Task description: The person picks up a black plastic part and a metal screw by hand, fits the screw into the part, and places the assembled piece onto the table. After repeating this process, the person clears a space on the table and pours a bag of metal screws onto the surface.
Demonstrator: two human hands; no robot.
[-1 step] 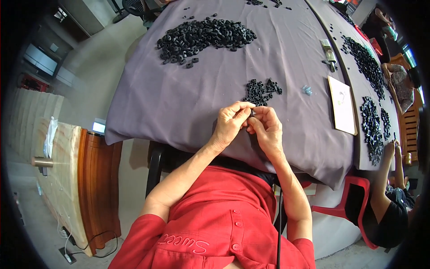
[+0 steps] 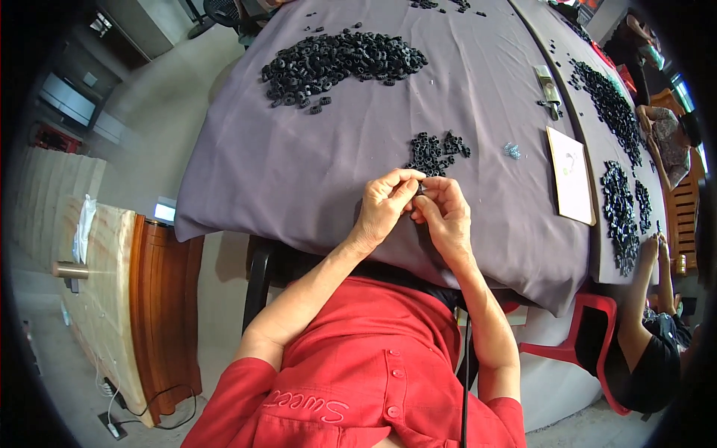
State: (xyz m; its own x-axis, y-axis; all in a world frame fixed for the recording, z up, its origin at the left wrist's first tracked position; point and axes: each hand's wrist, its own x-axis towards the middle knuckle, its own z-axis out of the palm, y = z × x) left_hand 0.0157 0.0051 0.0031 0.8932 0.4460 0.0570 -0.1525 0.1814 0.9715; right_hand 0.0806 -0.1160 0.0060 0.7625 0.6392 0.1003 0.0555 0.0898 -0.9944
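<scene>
My left hand [image 2: 386, 203] and my right hand [image 2: 446, 215] meet above the near part of the cloth-covered table, fingertips almost touching. Between them is a small black ring-shaped part [image 2: 419, 190], pinched by both hands and mostly covered by the fingers. Just beyond my fingertips lies a small pile of black ring-shaped parts [image 2: 427, 153]. To its right sits a little heap of tiny clear bluish pieces [image 2: 512, 150]. A much larger pile of black ring-shaped parts [image 2: 340, 63] spreads over the far left of the table.
A white board [image 2: 571, 175] lies toward the right, with a tube-like packet [image 2: 548, 88] beyond it. More black parts [image 2: 620, 216] cover the neighbouring table, where other people sit. A red chair [image 2: 590, 343] stands at lower right; a wooden cabinet [image 2: 166, 313] is on my left.
</scene>
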